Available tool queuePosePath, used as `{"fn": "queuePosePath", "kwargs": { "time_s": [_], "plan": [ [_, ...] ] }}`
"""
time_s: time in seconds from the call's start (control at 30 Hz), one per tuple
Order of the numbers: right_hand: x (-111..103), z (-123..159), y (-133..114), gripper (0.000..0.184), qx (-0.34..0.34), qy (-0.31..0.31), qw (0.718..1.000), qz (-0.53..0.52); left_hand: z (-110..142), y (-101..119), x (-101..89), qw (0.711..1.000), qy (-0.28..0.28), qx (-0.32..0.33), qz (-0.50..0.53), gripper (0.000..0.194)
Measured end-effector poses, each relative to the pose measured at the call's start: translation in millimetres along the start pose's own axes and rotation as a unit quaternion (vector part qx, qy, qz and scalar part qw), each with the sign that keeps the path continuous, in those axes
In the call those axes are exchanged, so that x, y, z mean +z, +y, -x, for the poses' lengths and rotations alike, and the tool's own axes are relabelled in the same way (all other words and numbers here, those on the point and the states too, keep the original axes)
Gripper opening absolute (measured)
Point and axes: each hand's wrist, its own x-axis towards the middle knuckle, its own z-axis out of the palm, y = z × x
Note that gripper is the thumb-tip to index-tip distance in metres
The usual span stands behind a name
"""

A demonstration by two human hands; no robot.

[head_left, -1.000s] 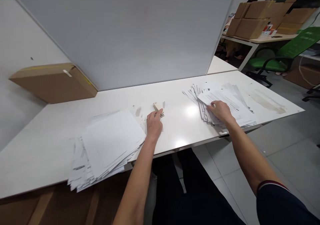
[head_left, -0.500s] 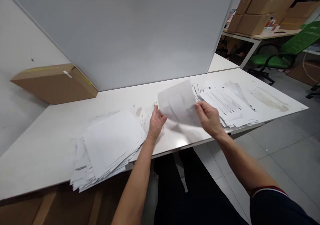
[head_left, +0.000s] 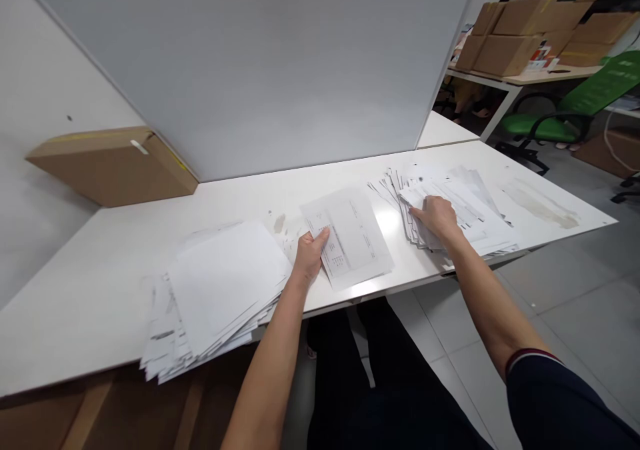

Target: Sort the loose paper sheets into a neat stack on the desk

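Note:
My left hand (head_left: 311, 255) grips the left edge of a printed sheet of paper (head_left: 357, 233), its thumb on top and the other fingers underneath. This sheet shows a table and lines of print, and lies over the middle of the desk. On the right, my right hand (head_left: 438, 215) is closed at the left edge of a pile of printed papers (head_left: 483, 230), pinching the paper there. How many sheets it pinches I cannot tell. To the left of my left hand lies a thick, uneven stack of papers (head_left: 227, 277) with a blank side up.
A whiteboard (head_left: 280, 70) stands along the back of the white desk (head_left: 90, 290). A cardboard box (head_left: 115, 170) leans at the back left. Beyond the desk's right end are a green chair (head_left: 555, 113) and a table with stacked cardboard boxes (head_left: 510, 53).
My right hand has let go of the sheet and moved right onto the pile. The sheet has come down flatter, and my left hand has closed on its edge.

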Motion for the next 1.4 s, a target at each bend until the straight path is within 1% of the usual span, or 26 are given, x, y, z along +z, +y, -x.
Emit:
{"fn": "queuePosePath", "kwargs": {
  "time_s": [0.1,0.2,0.23,0.27,0.33,0.37,0.4,0.43,0.47,0.5,0.53,0.57,0.6,0.67,0.73,0.8,0.9,1.03,1.1,1.17,1.2,1.23,1.3,1.33,1.37,1.4],
  "plan": [
    [3.4,-1.5,5.2,0.040,-0.013,-0.008,1.000,-0.022,-0.9,-1.0,-1.1,1.000,0.007,0.000,-0.003,0.042],
    [1.4,0.3,5.1,0.035,-0.014,-0.015,0.999,-0.026,-1.3,-1.1,-1.2,1.000,0.020,0.001,-0.003,0.044],
    [-1.4,3.1,3.5,0.035,-0.017,-0.002,1.000,-0.015,-1.3,-1.1,-1.1,1.000,0.021,0.000,-0.001,0.044],
    [-5.6,7.7,1.0,0.035,-0.026,0.027,0.999,-0.004,-1.3,-1.1,-1.0,1.000,0.022,-0.002,0.001,0.044],
    [-18.6,22.5,-6.5,0.035,-0.061,0.125,0.990,-0.009,-1.0,-1.0,-1.0,1.000,0.021,-0.009,0.004,0.045],
    [-27.1,31.9,-11.2,0.034,-0.083,0.185,0.978,-0.040,-0.8,-0.9,-1.1,1.000,0.022,-0.012,0.005,0.044],
    [-36.1,41.6,-16.3,0.034,-0.103,0.244,0.960,-0.093,-0.7,-0.9,-1.3,1.000,0.025,-0.016,0.004,0.044],
    [-44.9,50.9,-21.6,0.034,-0.118,0.293,0.935,-0.163,-0.5,-0.8,-1.6,0.999,0.027,-0.019,0.003,0.043],
    [-52.3,58.9,-27.0,0.033,-0.128,0.325,0.905,-0.242,-0.3,-0.8,-1.8,0.999,0.029,-0.021,0.003,0.043],
    [-57.5,65.0,-32.4,0.033,-0.137,0.338,0.874,-0.321,-0.2,-0.6,-2.0,0.999,0.030,-0.022,0.004,0.042],
    [-59.4,68.9,-37.7,0.033,-0.149,0.330,0.848,-0.387,0.0,-0.5,-2.0,0.999,0.032,-0.023,0.006,0.042],
    [-57.6,70.7,-43.0,0.033,-0.162,0.301,0.835,-0.430,0.1,-0.3,-2.1,0.999,0.036,-0.023,0.008,0.041],
    [-52.2,70.6,-48.2,0.032,-0.176,0.259,0.838,-0.446,0.2,-0.1,-2.1,0.999,0.040,-0.023,0.010,0.040],
    [-32.8,66.9,-58.2,0.031,-0.191,0.172,0.875,-0.410,0.0,-0.1,-2.1,0.998,0.047,-0.023,0.016,0.038],
    [-8.6,62.4,-67.7,0.028,-0.196,0.114,0.913,-0.338,-0.8,-0.6,-2.6,0.999,0.042,-0.023,0.025,0.038],
    [12.5,60.5,-76.5,0.027,-0.202,0.088,0.930,-0.294,-1.8,-1.5,-3.5,0.999,0.028,-0.022,0.033,0.040],
    [29.7,63.9,-88.8,0.027,-0.209,0.071,0.934,-0.280,-2.5,-2.7,-4.8,0.999,0.017,-0.015,0.023,0.042],
    [32.9,71.1,-97.9,0.033,-0.208,0.027,0.934,-0.289,-0.8,-2.4,-5.5,1.000,0.020,0.007,-0.022,0.039],
    [32.1,72.3,-96.5,0.035,-0.199,0.026,0.929,-0.312,-0.1,-2.6,-6.0,0.999,0.028,0.025,-0.036,0.037],
    [31.4,71.5,-92.0,0.043,-0.174,0.015,0.913,-0.368,0.1,-2.6,-6.4,0.997,0.038,0.040,-0.047,0.036],
    [30.9,70.7,-89.3,0.047,-0.164,-0.014,0.900,-0.404,0.3,-2.0,-6.1,0.996,0.043,0.046,-0.057,0.036],
    [30.0,70.0,-87.0,0.048,-0.161,-0.060,0.880,-0.442,0.8,-0.6,-5.2,0.995,0.048,0.055,-0.072,0.036],
    [26.5,69.5,-84.3,0.040,-0.178,-0.151,0.823,-0.519,3.7,6.0,-0.9,0.988,0.056,0.096,-0.111,0.035],
    [23.6,70.0,-84.2,0.035,-0.192,-0.170,0.793,-0.553,6.2,11.3,2.5,0.982,0.057,0.127,-0.129,0.034],
    [20.2,71.0,-84.9,0.031,-0.205,-0.163,0.768,-0.585,9.5,17.5,6.6,0.975,0.052,0.161,-0.147,0.033],
    [16.4,72.5,-86.1,0.029,-0.214,-0.139,0.748,-0.613,13.3,24.2,11.1,0.968,0.048,0.196,-0.152,0.032]
  ]
}}
